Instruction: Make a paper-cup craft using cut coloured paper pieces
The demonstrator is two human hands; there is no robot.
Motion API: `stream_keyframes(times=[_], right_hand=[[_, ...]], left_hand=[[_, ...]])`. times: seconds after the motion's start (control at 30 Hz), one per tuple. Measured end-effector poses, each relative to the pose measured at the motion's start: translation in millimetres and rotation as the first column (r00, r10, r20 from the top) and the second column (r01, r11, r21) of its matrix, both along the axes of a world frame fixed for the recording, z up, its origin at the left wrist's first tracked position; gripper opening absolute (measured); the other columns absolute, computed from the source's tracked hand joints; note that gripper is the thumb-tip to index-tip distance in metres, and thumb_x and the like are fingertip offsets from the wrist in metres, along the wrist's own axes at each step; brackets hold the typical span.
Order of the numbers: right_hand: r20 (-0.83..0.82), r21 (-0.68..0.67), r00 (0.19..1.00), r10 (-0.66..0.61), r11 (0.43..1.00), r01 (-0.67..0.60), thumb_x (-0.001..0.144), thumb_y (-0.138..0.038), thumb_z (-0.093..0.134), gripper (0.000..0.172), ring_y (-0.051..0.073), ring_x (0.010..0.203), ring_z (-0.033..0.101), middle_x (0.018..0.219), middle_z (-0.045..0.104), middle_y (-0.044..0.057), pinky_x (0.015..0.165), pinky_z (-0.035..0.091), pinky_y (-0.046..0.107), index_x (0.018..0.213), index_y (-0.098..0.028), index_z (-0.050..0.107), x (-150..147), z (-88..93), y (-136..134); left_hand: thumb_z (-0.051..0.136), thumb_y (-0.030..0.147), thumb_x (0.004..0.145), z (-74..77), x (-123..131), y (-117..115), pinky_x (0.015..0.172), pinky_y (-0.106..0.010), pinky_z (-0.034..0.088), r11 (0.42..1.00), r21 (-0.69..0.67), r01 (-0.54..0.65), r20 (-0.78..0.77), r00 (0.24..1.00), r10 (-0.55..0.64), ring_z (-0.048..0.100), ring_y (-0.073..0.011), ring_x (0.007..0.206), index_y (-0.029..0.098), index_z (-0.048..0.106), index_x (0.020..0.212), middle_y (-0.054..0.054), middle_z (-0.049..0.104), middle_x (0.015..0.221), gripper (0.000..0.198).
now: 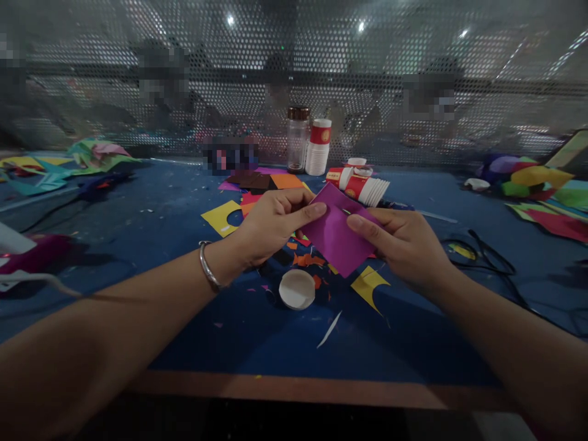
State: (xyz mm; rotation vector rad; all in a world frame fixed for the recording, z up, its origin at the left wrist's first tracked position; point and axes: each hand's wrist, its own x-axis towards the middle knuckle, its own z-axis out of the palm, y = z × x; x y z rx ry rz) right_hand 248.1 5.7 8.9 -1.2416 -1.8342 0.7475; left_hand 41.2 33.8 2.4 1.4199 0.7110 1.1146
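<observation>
Between both hands is a square sheet of purple paper (339, 236), tilted with one corner pointing down. My left hand (275, 223) pinches its left edge, thumb on top and fingers behind; a silver bangle is on that wrist. On the other side, my right hand (404, 242) grips the right part of the sheet with the thumb in front. A small shiny sliver shows by the right thumb, too small to name. Below the sheet, a white paper cup bottom (297, 290) lies on the blue table (257, 343). To its right is a cut yellow paper piece (370, 288).
Stacked paper cups (316, 156) and a glass jar (297, 141) stand at the back, with toppled cups (367, 188) nearby. Coloured paper sheets (250, 180) and orange scraps (309, 260) lie around. A black cable (498, 266) is at right. Perforated metal (229, 104) walls the rear.
</observation>
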Motion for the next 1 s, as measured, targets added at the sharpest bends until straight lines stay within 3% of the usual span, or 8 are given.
stream_keyframes(times=[0.2, 0.4, 0.77, 1.0], right_hand=[[0.021, 0.022, 1.000, 0.011, 1.000, -0.011, 0.089, -0.058, 0.063, 0.049, 0.010, 0.053, 0.039, 0.057, 0.048, -0.002, 0.048, 0.029, 0.025, 0.061, -0.018, 0.060, -2.4, 1.2, -1.6], [-0.006, -0.041, 1.000, 0.029, 0.999, -0.029, 0.082, -0.067, 0.068, 0.052, 0.010, 0.050, 0.043, 0.056, 0.052, -0.001, 0.044, 0.029, 0.025, 0.063, -0.019, 0.059, -4.4, -0.6, -2.9], [0.035, -0.066, 0.999, 0.007, 0.998, -0.005, 0.081, -0.070, 0.067, 0.057, 0.010, 0.048, 0.045, 0.056, 0.053, -0.001, 0.043, 0.030, 0.025, 0.058, -0.020, 0.049, -6.5, 1.1, -3.7], [0.087, -0.059, 0.996, 0.007, 0.998, -0.002, 0.086, -0.069, 0.060, 0.052, 0.012, 0.050, 0.046, 0.058, 0.053, 0.000, 0.045, 0.029, 0.027, 0.070, -0.019, 0.061, -4.8, -1.5, -1.1]], left_hand=[[0.076, 0.028, 0.084, 0.5, -0.3, 0.6, 0.053, -0.019, 0.040, 0.998, 0.063, 0.021, -0.054, 0.998, -0.018, 0.050, -0.0071, 0.055, 0.016, 0.071, 0.071, 0.002, 0.060, 0.064, 0.018], [0.079, 0.030, 0.082, -1.9, 2.8, -2.4, 0.051, -0.019, 0.039, 0.989, -0.025, 0.143, -0.041, 0.989, -0.144, 0.051, -0.0068, 0.054, 0.016, 0.070, 0.072, 0.003, 0.061, 0.062, 0.019], [0.083, 0.035, 0.078, -6.7, 6.9, -2.6, 0.045, -0.018, 0.033, 0.952, -0.170, 0.253, 0.024, 0.967, -0.253, 0.048, -0.0049, 0.051, 0.016, 0.066, 0.073, 0.003, 0.059, 0.062, 0.026], [0.087, 0.028, 0.071, -1.0, 6.3, -3.8, 0.047, -0.018, 0.035, 0.926, -0.287, 0.245, 0.037, 0.969, -0.245, 0.047, -0.0042, 0.048, 0.014, 0.062, 0.072, 0.006, 0.056, 0.058, 0.029]])
